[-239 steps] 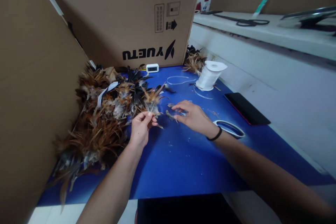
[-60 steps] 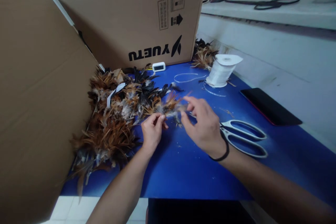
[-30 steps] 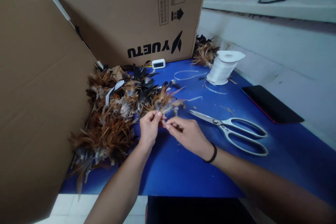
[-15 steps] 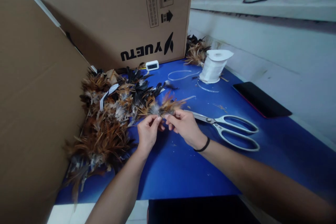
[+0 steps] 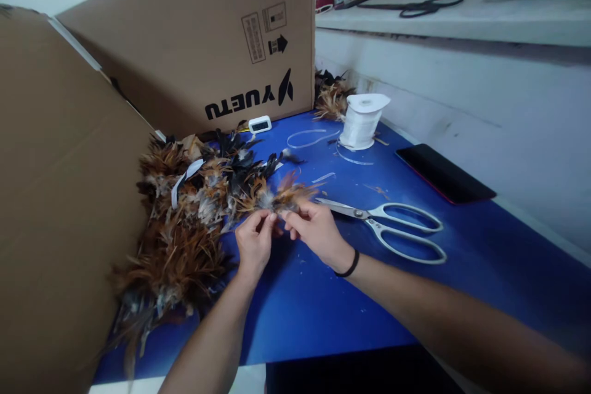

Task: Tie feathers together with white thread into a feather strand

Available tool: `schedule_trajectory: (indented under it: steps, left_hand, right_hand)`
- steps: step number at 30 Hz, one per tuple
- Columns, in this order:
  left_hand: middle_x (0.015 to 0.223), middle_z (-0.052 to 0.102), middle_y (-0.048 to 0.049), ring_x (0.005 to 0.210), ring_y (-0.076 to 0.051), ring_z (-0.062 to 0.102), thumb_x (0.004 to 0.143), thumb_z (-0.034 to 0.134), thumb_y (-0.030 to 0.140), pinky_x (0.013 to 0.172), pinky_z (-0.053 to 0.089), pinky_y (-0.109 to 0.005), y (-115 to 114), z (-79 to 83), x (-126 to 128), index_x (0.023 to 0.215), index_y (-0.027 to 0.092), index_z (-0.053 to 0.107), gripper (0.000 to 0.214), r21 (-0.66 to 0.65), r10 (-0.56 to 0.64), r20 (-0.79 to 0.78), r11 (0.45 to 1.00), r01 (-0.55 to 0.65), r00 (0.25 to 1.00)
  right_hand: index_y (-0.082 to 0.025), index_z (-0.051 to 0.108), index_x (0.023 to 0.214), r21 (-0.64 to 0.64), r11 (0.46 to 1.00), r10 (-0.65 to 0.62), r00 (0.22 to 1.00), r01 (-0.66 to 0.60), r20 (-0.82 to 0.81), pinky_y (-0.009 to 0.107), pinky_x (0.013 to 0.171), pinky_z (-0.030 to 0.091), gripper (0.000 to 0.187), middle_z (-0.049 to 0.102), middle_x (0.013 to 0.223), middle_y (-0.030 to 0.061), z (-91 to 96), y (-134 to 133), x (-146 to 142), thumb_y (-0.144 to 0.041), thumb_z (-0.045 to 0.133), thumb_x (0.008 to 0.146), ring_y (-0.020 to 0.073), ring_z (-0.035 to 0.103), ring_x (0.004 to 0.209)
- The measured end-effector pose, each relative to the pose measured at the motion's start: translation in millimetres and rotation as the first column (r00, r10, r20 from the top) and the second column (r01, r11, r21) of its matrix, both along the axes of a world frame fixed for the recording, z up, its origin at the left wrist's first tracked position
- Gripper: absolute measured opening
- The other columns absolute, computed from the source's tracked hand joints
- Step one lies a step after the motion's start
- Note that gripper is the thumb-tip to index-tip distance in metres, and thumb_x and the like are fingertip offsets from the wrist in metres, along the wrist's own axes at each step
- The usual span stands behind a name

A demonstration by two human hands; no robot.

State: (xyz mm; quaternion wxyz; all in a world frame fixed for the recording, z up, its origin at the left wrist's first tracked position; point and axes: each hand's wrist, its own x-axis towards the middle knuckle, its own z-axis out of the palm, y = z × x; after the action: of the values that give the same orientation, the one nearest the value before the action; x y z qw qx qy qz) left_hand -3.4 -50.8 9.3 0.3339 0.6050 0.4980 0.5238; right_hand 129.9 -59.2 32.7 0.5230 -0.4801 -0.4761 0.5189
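Close together over the blue table [image 5: 305, 295], my left hand [image 5: 255, 239] and my right hand [image 5: 318, 231] pinch the base of an orange-brown feather bunch [image 5: 277, 197]. Its fluffy grey roots lie at my fingertips, and its tips fan out away from me. Whether a strip or thread runs between the fingers is too small to tell. A big heap of brown and black feathers [image 5: 180, 246] lies just left of my left hand. Right of my right hand rest large scissors [image 5: 369, 215] with pale handles, their blades almost closed and pointing toward the hand.
Behind stands a white ribbon spool [image 5: 362, 123], with loose ribbon pieces [image 5: 307, 135] nearby. A black phone [image 5: 446, 172] lies at the right by the wall. A small white digital display [image 5: 260, 124] sits before the cardboard box [image 5: 184, 43], whose panels bound the left and back.
The view has shifted slightly, so the table things appear a little further left. Both hands keep their pinch on the feather bunch with hardly any other movement.
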Motion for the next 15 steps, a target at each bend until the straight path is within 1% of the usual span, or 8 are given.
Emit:
schedule_trajectory:
  steps: [2,3,5,7,8,10,12,15]
  left_hand:
    - [0.053,0.058,0.0023,0.048,-0.011,0.054,0.078,0.061,0.034,0.052,0.043,-0.022,2,0.9,0,0.071,0.016,0.06,0.019,-0.079,-0.043,0.174,0.995,0.057,0.984]
    - [0.052,0.057,0.0028,0.046,-0.01,0.052,0.078,0.062,0.034,0.05,0.042,-0.022,3,1.5,-1,0.069,0.016,0.059,0.019,-0.118,-0.066,0.279,0.988,0.103,0.958]
    - [0.054,0.058,0.0031,0.043,-0.008,0.049,0.075,0.066,0.032,0.048,0.04,-0.02,5,2.6,-2,0.068,0.016,0.058,0.02,-0.178,-0.097,0.472,0.963,0.202,0.876]
    - [0.056,0.058,0.0026,0.041,-0.006,0.047,0.073,0.068,0.031,0.046,0.038,-0.019,5,3.8,-2,0.068,0.015,0.057,0.02,-0.224,-0.115,0.582,0.929,0.295,0.805]
    - [0.055,0.058,0.0023,0.04,-0.005,0.047,0.072,0.069,0.03,0.045,0.038,-0.018,5,4.3,-3,0.067,0.014,0.057,0.021,-0.243,-0.127,0.607,0.91,0.335,0.784]
    - [0.051,0.056,0.0021,0.038,-0.005,0.045,0.072,0.069,0.031,0.043,0.036,-0.018,3,5.0,-3,0.065,0.013,0.057,0.023,-0.271,-0.161,0.62,0.874,0.403,0.768]
    - [0.05,0.055,0.0019,0.036,-0.006,0.044,0.069,0.072,0.032,0.039,0.035,-0.018,2,5.3,-2,0.064,0.013,0.057,0.025,-0.292,-0.192,0.623,0.842,0.453,0.758]
    - [0.05,0.056,0.0016,0.033,-0.006,0.043,0.066,0.073,0.033,0.037,0.035,-0.019,0,5.3,-2,0.064,0.012,0.057,0.026,-0.313,-0.225,0.621,0.807,0.501,0.751]
  right_hand:
    - [-0.016,0.056,0.058,0.075,0.995,0.069,0.997,-0.072,0.038,0.021,0.047,0.04,0.02,0.058,0.054,-0.0017,-1.4,-2,1,-0.026,0.058,0.075,0.007,0.049,0.045]
    - [-0.016,0.058,0.06,0.096,0.99,0.096,0.994,-0.1,0.05,0.021,0.049,0.04,0.018,0.059,0.057,-0.0013,-2.5,-3,2,-0.026,0.058,0.075,0.0076,0.05,0.047]
    - [-0.016,0.06,0.066,0.101,0.988,0.117,0.992,-0.121,0.046,0.023,0.053,0.042,0.014,0.061,0.061,-0.0006,-5.1,-3,2,-0.027,0.059,0.075,0.0089,0.052,0.052]
    - [-0.016,0.063,0.075,0.09,0.99,0.11,0.994,-0.11,0.012,0.025,0.059,0.045,0.012,0.063,0.066,0.0004,-7.3,-1,3,-0.028,0.063,0.073,0.0107,0.055,0.058]
    - [-0.015,0.063,0.08,0.09,0.99,0.108,0.994,-0.107,-0.006,0.027,0.063,0.046,0.015,0.064,0.069,0.0011,-7.7,1,3,-0.028,0.064,0.071,0.0117,0.057,0.062]
    - [-0.015,0.063,0.085,0.111,0.987,0.123,0.992,-0.12,-0.024,0.029,0.067,0.047,0.021,0.065,0.073,0.0019,-7.1,4,5,-0.029,0.066,0.07,0.013,0.058,0.065]
    - [-0.015,0.063,0.082,0.141,0.977,0.158,0.987,-0.157,0.004,0.029,0.065,0.047,0.019,0.063,0.069,0.001,-5.0,6,7,-0.03,0.065,0.07,0.0133,0.057,0.063]
    - [-0.016,0.062,0.07,0.153,0.965,0.203,0.977,-0.212,0.072,0.029,0.063,0.046,0.016,0.061,0.06,-0.0002,-2.5,7,10,-0.032,0.066,0.071,0.0136,0.055,0.059]
